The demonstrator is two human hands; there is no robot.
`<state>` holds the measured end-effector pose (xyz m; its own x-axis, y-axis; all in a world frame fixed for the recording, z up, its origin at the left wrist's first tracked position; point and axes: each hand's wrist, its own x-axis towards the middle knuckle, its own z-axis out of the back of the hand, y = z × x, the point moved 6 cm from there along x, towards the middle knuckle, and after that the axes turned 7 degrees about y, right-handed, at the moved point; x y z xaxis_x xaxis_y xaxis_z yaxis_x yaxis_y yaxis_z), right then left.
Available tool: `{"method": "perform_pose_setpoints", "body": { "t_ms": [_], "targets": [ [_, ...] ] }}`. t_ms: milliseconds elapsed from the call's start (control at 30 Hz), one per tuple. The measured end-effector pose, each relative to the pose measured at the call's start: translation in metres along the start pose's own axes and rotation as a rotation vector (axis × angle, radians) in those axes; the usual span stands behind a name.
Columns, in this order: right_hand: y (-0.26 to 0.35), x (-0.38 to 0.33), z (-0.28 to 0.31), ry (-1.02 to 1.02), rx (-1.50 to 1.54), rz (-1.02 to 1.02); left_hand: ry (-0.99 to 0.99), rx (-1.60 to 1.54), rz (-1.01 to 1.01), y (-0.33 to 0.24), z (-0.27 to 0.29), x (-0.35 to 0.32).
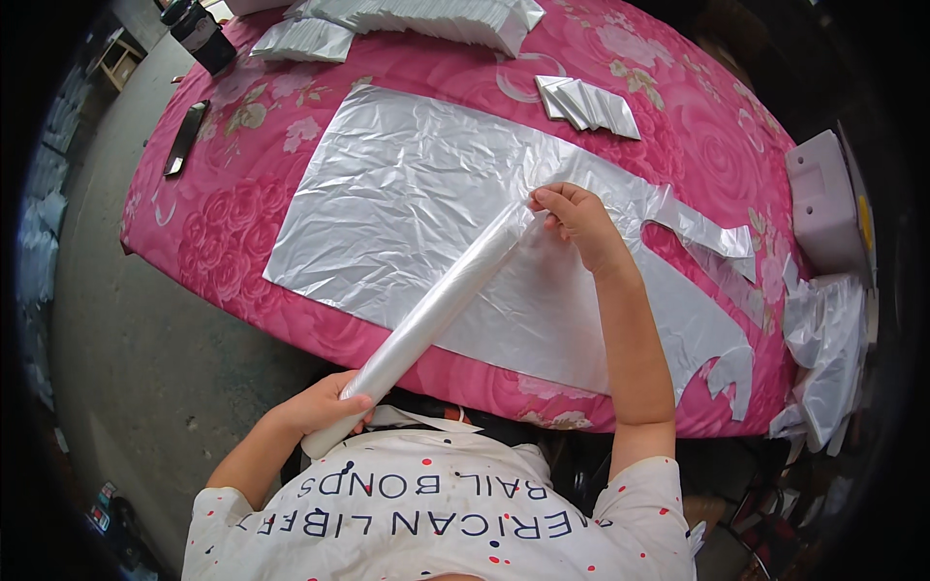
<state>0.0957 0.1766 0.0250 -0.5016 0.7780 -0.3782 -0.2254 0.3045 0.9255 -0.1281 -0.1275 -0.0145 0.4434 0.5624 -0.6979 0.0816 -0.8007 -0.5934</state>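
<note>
fingers of two hands hold one plastic roll over one sheet.

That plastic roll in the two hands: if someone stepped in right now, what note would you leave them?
Left hand: gripping the near end of the roll, close to the body.
Right hand: fingers pinching the roll's far end, over the flat sheet.
Things: the roll lies slantwise, from the table edge up over the sheet spread on the pink cloth. Small folded pieces and a bigger stack sit at the far side.
Done: one sheet rolled into a tight tube, several pieces folded.
Left: the flat sheet is not yet rolled or folded.
</note>
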Motion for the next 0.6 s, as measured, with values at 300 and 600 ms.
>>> {"method": "perform_pose_setpoints", "body": {
  "t_ms": [300,600],
  "targets": [
    [-0.006,-0.003,-0.02,0.224,-0.17,-0.012,-0.046,0.06,-0.015,-0.004,-0.002,-0.001],
    [-0.012,-0.009,0.105,-0.269,-0.248,0.11,0.078,0.046,0.064,0.02,0.017,-0.024]
  ]
}}
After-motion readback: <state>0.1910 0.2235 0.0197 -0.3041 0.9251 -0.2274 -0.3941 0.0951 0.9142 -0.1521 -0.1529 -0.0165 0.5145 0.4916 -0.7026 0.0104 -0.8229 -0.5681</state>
